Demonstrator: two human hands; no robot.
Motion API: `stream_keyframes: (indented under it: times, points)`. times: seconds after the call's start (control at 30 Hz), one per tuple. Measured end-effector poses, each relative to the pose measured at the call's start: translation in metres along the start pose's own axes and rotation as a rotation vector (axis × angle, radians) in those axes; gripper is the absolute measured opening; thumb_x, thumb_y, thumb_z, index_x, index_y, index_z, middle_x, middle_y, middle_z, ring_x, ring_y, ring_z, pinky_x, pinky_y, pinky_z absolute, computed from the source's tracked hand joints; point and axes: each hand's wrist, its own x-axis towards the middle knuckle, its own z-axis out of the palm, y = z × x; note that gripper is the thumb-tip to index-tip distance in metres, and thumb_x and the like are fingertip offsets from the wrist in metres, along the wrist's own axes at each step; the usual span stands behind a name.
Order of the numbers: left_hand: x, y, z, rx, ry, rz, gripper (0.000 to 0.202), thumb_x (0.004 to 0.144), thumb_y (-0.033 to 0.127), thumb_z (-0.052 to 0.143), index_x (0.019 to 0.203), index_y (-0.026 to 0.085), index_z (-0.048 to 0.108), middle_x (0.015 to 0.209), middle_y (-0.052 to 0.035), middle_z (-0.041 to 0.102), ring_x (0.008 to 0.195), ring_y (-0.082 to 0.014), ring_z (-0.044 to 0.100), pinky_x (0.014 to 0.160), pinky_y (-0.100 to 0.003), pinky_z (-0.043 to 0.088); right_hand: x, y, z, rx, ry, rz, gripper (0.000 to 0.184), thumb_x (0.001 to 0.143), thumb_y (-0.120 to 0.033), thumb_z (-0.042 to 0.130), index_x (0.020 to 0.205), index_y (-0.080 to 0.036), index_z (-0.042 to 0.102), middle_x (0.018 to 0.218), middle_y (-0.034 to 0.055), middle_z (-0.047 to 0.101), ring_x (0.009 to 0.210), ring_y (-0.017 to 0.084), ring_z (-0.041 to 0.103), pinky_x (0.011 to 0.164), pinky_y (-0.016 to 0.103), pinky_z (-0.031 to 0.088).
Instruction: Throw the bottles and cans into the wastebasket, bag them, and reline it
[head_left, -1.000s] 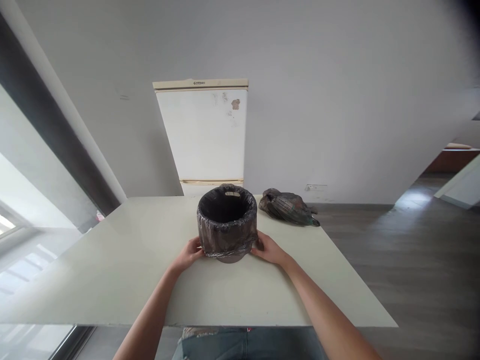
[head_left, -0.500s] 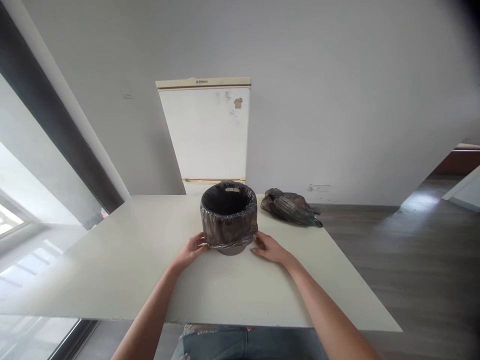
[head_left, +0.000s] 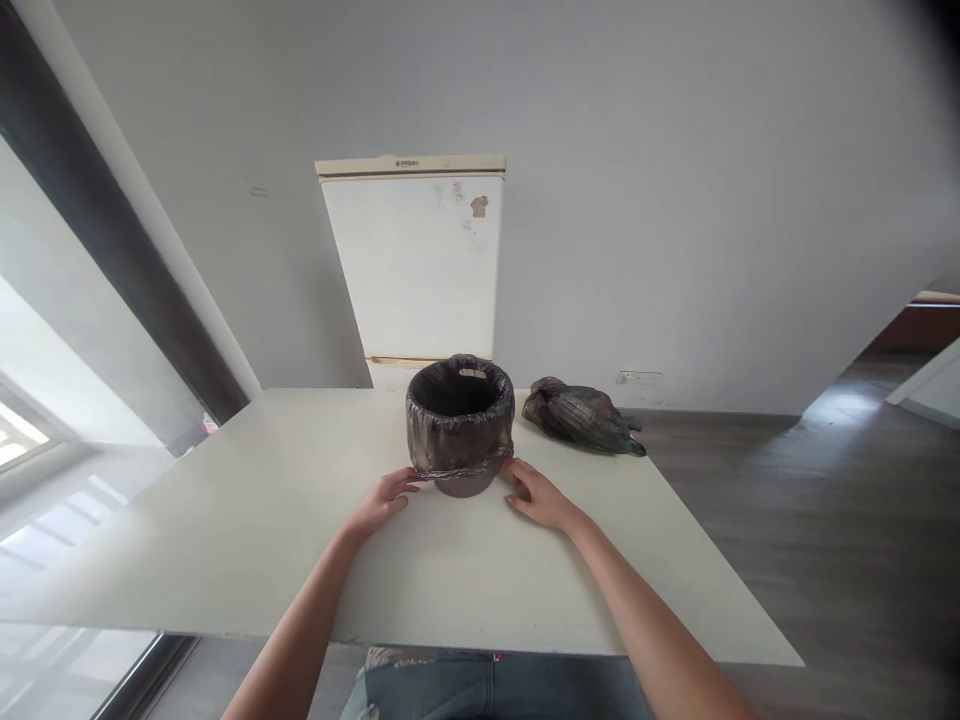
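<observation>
And here's the bin [head_left: 463, 487], upright on the table [head_left: 300, 530], toward the far side, its rim overlapping the far edge in this view. The dark liner [head_left: 459, 442] is folded over that rim and hangs down the outside, gathered hem low, with a strip of the base showing beneath. A slot shows pale at the back of the rim.

Now to the hands! The left hand [head_left: 384, 503] is at the bin's lower left, fingers parted and lightly bent, fingertips right at the hem. The right hand [head_left: 541, 498] mirrors it at the lower right, thumb apart from the index finger, index tip at the hem. Neither is clenched, neither has the bin in a grasp; how firmly those tips press on the liner, I cannot tell.

Room? Plenty leftward, a wide sweep of tabletop out to the left edge, and a broad strip between bin and near edge, the forearms crossing it. Tighter on the right: the knotted bag [head_left: 581, 416] lies just beside the bin, a narrow gap between, its tail right about at the right edge. Beyond the far edge stands the fridge [head_left: 420, 260].
</observation>
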Motion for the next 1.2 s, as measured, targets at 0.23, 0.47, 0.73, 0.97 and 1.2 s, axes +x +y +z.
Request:
stream_keyframes:
  times: [0.23, 0.47, 0.73, 0.97, 1.2]
  points:
    - [-0.001, 0.0, -0.001, 0.022, 0.01, -0.037, 0.05, 0.083, 0.012, 0.06, 0.131, 0.021, 0.068, 0.137, -0.0141, 0.068, 0.132, -0.031, 0.06, 0.111, -0.044, 0.047, 0.003, 0.01, -0.003, -0.007, 0.273, 0.093, 0.042, 0.081, -0.023, 0.067, 0.122, -0.029, 0.073, 0.12, 0.0067, 0.074, 0.089, 0.024, 0.066, 0.084, 0.039, 0.052]
    - [0.0, -0.002, -0.002, 0.022, 0.0, -0.064, 0.04, 0.088, 0.018, 0.063, 0.128, 0.019, 0.066, 0.132, -0.014, 0.07, 0.128, -0.0294, 0.063, 0.11, -0.043, 0.047, -0.033, 0.058, -0.105, -0.141, 1.065, 0.372, 0.031, 0.078, -0.035, 0.063, 0.105, -0.021, 0.07, 0.098, 0.0101, 0.074, 0.09, 0.028, 0.065, 0.093, 0.043, 0.049]
    - [0.002, 0.002, -0.001, 0.039, 0.008, -0.097, 0.034, 0.088, 0.022, 0.066, 0.122, 0.019, 0.068, 0.119, -0.0131, 0.072, 0.119, -0.0292, 0.065, 0.102, -0.04, 0.049, -0.05, 0.124, -0.209, 0.047, 1.054, 0.78, 0.037, 0.072, -0.043, 0.07, 0.103, -0.022, 0.074, 0.112, 0.0186, 0.075, 0.1, 0.034, 0.069, 0.084, 0.047, 0.054]
    - [0.001, 0.0, -0.003, 0.035, 0.009, -0.112, 0.034, 0.088, 0.023, 0.066, 0.122, 0.019, 0.069, 0.114, -0.0116, 0.072, 0.115, -0.0281, 0.065, 0.102, -0.039, 0.049, -0.027, 0.148, -0.205, 0.085, 0.84, 0.766, 0.03, 0.062, -0.041, 0.081, 0.084, -0.022, 0.076, 0.078, 0.0083, 0.076, 0.086, 0.03, 0.069, 0.085, 0.046, 0.054]
    - [0.001, 0.003, -0.002, 0.044, 0.011, -0.103, 0.031, 0.089, 0.024, 0.066, 0.12, 0.019, 0.069, 0.112, -0.0112, 0.071, 0.112, -0.0273, 0.065, 0.099, -0.038, 0.049, -0.028, 0.142, -0.201, 0.011, 0.81, 0.616, 0.014, 0.056, -0.024, 0.079, 0.056, -0.023, 0.064, 0.072, 0.0053, 0.069, 0.097, 0.031, 0.064, 0.094, 0.045, 0.047]
